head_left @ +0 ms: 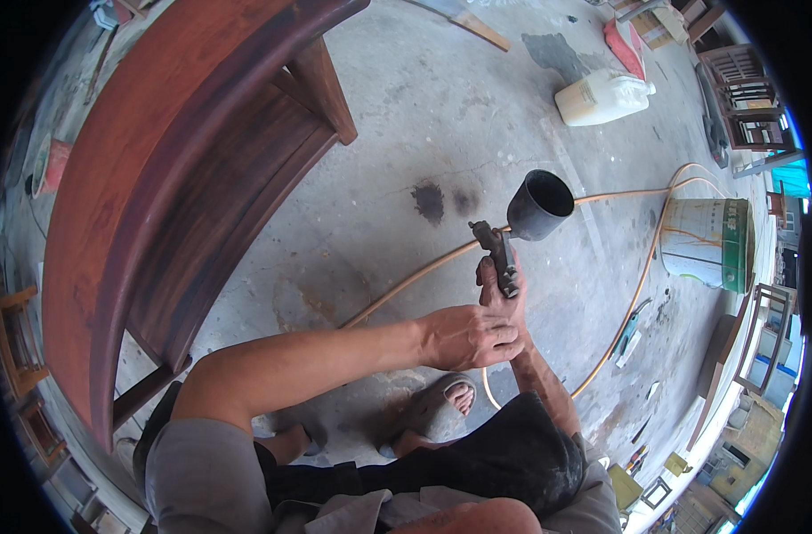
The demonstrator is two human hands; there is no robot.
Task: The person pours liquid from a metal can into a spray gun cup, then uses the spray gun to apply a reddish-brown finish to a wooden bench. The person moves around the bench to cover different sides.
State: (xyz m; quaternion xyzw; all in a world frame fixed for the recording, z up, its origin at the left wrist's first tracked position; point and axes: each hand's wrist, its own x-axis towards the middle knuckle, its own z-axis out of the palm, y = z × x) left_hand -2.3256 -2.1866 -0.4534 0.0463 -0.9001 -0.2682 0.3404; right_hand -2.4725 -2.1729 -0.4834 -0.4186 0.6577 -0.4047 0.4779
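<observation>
My right hand [510, 301] is wrapped round a dark spray gun [500, 254]. A black paint cup [540, 206] is fixed to the gun, its open mouth facing up; what is inside cannot be made out. My left hand [472, 338] crosses in front of my body and lies against my right hand near the wrist. Its fingers are curled closed, and what they hold, if anything, is hidden. On the left stands a reddish-brown wooden piece of furniture [170, 116] with a wide glossy top and a lower shelf, apart from both hands.
An orange air hose [415, 283] runs across the concrete floor and loops to the right. A white plastic jug [604, 97] lies at the far right. Nearer is a white-and-green bucket [706, 245]. A teal-handled tool [633, 329] and wooden frames [766, 338] lie along the right.
</observation>
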